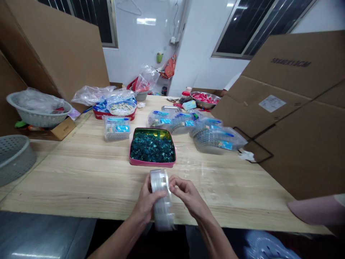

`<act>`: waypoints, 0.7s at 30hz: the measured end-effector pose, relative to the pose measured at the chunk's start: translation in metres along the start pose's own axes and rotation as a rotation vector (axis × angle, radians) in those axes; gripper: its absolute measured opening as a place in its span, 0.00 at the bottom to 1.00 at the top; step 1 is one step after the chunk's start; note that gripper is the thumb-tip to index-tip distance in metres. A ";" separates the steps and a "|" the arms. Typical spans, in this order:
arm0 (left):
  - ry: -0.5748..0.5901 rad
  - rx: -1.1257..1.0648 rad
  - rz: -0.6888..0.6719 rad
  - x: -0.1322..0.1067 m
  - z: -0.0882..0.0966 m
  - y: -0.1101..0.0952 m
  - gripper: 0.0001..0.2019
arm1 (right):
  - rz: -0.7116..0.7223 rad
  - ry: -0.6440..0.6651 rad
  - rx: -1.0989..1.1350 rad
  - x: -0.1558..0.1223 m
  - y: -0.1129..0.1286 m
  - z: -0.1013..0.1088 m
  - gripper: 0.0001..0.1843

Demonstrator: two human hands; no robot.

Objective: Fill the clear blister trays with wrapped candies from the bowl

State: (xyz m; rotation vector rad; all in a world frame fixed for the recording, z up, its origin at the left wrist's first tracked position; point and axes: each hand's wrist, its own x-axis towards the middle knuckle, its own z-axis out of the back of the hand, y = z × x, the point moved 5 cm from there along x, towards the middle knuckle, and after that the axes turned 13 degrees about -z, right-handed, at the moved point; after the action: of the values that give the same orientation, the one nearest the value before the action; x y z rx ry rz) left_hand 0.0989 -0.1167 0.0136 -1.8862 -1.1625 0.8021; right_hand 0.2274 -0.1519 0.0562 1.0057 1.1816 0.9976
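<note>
Left hand [147, 202] and right hand [188, 196] together, both clamped on upright stack of clear round plastic tubs [162, 216], left wrapping its side, right pinching near top. Stack sits over front edge of tabletop [81, 180], just in front of pink-rimmed tin of teal glass gems [152, 163]. Bagged clear tub stacks [212, 140] right of tin; small clear box with blue labels [116, 128] left of tin. Best keep stack ends squared, pressure even: smooth plastic may slip, hard squeeze may crack tubs.
</note>
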 end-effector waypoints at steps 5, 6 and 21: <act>-0.042 0.015 0.063 -0.001 0.018 -0.005 0.29 | -0.001 -0.144 -0.235 -0.008 0.005 0.024 0.14; -0.046 0.028 0.069 -0.001 0.021 -0.007 0.29 | 0.000 -0.175 -0.302 -0.007 0.006 0.028 0.13; -0.016 0.047 -0.028 -0.002 0.029 -0.022 0.31 | -0.004 0.162 0.017 0.014 0.010 -0.042 0.16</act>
State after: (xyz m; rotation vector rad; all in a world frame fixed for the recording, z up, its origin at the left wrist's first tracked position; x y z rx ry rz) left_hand 0.0650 -0.1044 0.0181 -1.8242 -1.1682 0.8239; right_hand 0.1864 -0.1324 0.0585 0.9490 1.3262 1.0841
